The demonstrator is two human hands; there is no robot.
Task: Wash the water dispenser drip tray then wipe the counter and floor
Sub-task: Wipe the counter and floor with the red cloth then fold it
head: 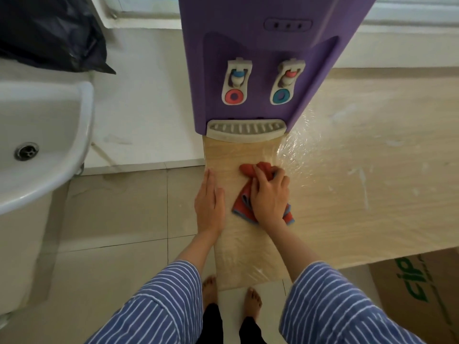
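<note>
While the right hand (269,194) grips the red cloth (250,189) on the counter (347,170)
Left hand (210,199) lies flat, fingers straight, at the counter's edge; drip tray (246,130) sits in the purple dispenser (260,45)

Two taps (237,81), one cloth (250,189)

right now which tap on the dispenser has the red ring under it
The left tap, nearer the sink. Its ring is red with a blue button above; the right tap has a teal ring.
</note>
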